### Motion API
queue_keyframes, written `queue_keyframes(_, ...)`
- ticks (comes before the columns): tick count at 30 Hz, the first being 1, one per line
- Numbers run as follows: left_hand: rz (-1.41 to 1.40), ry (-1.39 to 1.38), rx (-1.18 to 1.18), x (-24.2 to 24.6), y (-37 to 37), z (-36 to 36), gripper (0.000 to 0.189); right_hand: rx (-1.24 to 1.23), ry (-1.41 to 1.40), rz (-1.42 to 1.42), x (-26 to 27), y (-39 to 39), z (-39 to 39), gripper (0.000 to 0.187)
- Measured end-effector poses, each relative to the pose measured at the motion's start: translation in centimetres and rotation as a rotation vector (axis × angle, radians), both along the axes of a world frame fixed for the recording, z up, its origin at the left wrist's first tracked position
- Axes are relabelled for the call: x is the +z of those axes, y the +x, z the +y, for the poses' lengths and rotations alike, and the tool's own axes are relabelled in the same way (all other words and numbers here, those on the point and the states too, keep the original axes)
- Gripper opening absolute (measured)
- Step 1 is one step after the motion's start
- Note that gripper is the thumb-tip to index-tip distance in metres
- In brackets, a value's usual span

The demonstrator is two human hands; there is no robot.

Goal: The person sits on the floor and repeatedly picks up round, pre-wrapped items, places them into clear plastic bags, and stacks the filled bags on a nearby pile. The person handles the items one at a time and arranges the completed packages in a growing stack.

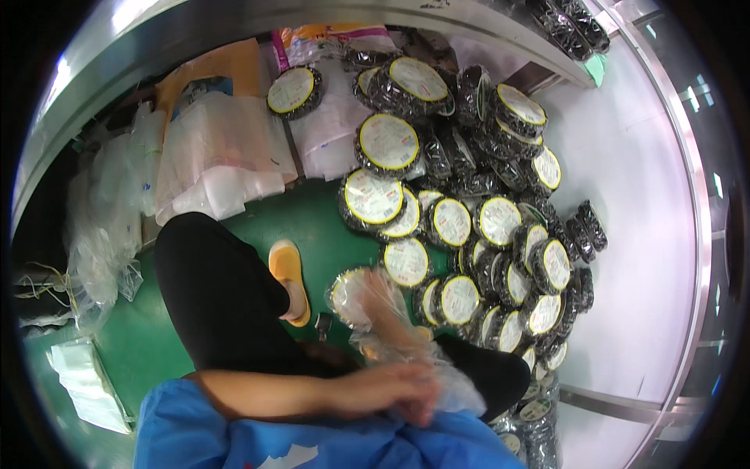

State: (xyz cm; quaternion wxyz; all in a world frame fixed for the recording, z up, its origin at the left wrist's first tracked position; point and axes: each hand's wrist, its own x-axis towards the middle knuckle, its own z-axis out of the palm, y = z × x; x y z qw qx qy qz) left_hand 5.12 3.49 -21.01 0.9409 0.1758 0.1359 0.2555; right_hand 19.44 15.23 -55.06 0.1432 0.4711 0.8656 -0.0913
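Note:
My right hand (375,293), inside a clear plastic bag (395,302), grips the right edge of a round, dark package (350,296) with a white, yellow-rimmed label. Film covers part of that package as well. The bag spreads back around my right forearm to loose film (463,387) by my knee. My left hand (407,390) is blurred, its fingers bent, beside this film and in front of my body; whether it pinches the film cannot be told. Just above and right of my right hand lies another labelled round package (405,262) on the green floor.
Many similar packages (498,220) are heaped ahead and to the right, against a pale wall panel (633,246). Plastic bags (228,146) lie ahead on the left, under a metal frame (176,41). A flat stack of bags (88,384) lies at the lower left, and my yellow shoe (287,264) stands mid-floor.

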Motion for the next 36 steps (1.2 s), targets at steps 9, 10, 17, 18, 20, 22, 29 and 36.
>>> queue_keyframes(9, 1.652, 0.864, 0.083, -18.2, -2.4, 9.8, 0.018, -0.015, -0.364, 0.085, 5.7, -2.0, 3.2, 0.044)
queue_keyframes(10, 1.753, 0.843, 0.019, -21.5, -3.5, 10.1, 0.017, 0.057, -0.459, 0.048, 7.7, -2.9, 3.6, 0.041)
queue_keyframes(17, 1.919, 0.702, -0.036, -24.3, -4.6, 8.7, 0.019, -0.657, -0.092, 1.158, 16.1, -7.7, 22.4, 0.031)
queue_keyframes(18, 1.846, 0.777, 0.018, -23.9, -3.4, 9.1, 0.02, -0.808, -0.092, 1.08, 12.6, -6.1, 26.5, 0.042)
queue_keyframes(20, 1.696, 0.792, 0.145, -23.0, -2.9, 9.6, 0.018, -0.909, -0.192, 1.153, 10.3, -7.8, 30.3, 0.061)
queue_keyframes(22, 1.43, 0.582, 0.313, -24.4, -3.4, 9.7, 0.016, -0.866, -0.29, 1.288, 11.0, -11.5, 29.7, 0.072)
queue_keyframes(29, 0.942, -0.314, 0.492, -24.7, -6.6, 13.4, 0.022, -0.953, -0.493, 1.35, 12.6, -4.5, 22.5, 0.078)
queue_keyframes(36, 1.052, 0.087, 0.994, -20.5, -4.2, 14.5, 0.016, 0.043, -0.068, 0.468, 20.2, 3.6, 4.4, 0.078)
